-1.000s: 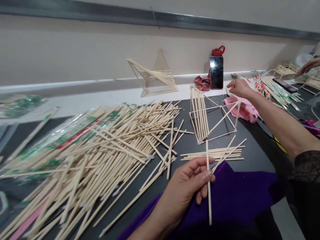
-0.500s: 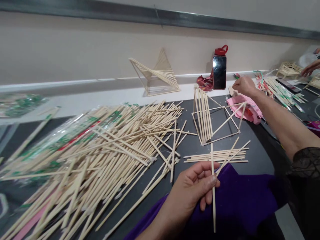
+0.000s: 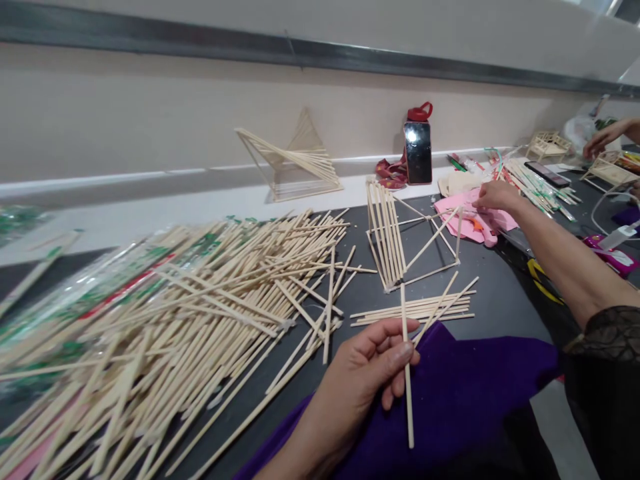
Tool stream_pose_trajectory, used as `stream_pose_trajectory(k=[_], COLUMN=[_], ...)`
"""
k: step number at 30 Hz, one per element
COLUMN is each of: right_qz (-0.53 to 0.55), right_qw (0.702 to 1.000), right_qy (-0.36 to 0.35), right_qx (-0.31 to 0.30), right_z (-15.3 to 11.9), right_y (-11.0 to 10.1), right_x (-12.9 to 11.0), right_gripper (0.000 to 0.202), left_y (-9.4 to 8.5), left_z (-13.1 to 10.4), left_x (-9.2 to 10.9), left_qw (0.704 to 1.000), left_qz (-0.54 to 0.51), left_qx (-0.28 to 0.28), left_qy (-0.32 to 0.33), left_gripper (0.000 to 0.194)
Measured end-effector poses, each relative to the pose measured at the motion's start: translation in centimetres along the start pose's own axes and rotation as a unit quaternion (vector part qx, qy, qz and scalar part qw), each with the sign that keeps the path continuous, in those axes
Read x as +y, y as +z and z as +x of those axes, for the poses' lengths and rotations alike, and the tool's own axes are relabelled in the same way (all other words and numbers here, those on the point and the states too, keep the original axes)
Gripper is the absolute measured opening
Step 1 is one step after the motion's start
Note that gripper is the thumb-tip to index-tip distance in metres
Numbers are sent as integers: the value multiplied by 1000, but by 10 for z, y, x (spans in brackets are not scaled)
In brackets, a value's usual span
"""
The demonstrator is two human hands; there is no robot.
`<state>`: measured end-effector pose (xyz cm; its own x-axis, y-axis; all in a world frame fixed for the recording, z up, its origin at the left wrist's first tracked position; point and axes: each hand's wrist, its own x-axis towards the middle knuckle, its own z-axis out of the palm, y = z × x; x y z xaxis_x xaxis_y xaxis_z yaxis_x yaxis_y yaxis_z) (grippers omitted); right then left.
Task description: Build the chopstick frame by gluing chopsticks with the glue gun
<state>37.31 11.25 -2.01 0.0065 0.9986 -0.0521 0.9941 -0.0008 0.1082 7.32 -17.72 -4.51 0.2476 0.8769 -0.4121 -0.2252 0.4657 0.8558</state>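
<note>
My left hand (image 3: pixel 373 367) pinches a thin wooden chopstick (image 3: pixel 407 393) upright between thumb and fingers. Behind it, two crossed chopsticks (image 3: pixel 440 310) slant up from the fingers, lying over a row of chopsticks (image 3: pixel 370 313) on the dark table. Just beyond stands an open frame of glued chopsticks (image 3: pixel 390 233), one side filled with a close row. My right hand (image 3: pixel 500 197) is over a pink cloth (image 3: pixel 453 207), fingers curled down beside a pink tool with an orange part (image 3: pixel 479 227), seemingly a glue gun. What those fingers grip is hidden.
A large heap of chopsticks (image 3: pixel 225 313), some in plastic wrappers, covers the left side. A twisted chopstick model (image 3: pixel 300 160) and a phone (image 3: pixel 418 152) before a red-capped bottle stand by the wall. Yellow-handled scissors (image 3: pixel 543 280) lie right. Another person's hand (image 3: pixel 605 137) is at far right.
My right hand has come down and nearer, from the beige pad to the pink cloth. The left hand still holds its chopstick. The whole view has shifted rightward.
</note>
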Motion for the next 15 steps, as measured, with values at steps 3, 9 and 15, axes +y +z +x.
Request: stream_pose_trajectory(k=[3, 9, 15], right_qz=[14, 53, 135], right_qw=[1000, 998, 988], right_qy=[16, 27, 40], right_qx=[6, 36, 67], right_z=[1, 12, 16], right_y=[10, 22, 15], right_x=[-5, -2, 1], right_gripper=[31, 36, 31], left_y=[0, -1, -4], left_z=[0, -2, -1], left_x=[0, 0, -2], left_qw=[1000, 1000, 1000], left_qz=[-1, -4, -3], left_qx=[7, 14, 18], left_qy=[-2, -5, -16], left_gripper=[36, 36, 37])
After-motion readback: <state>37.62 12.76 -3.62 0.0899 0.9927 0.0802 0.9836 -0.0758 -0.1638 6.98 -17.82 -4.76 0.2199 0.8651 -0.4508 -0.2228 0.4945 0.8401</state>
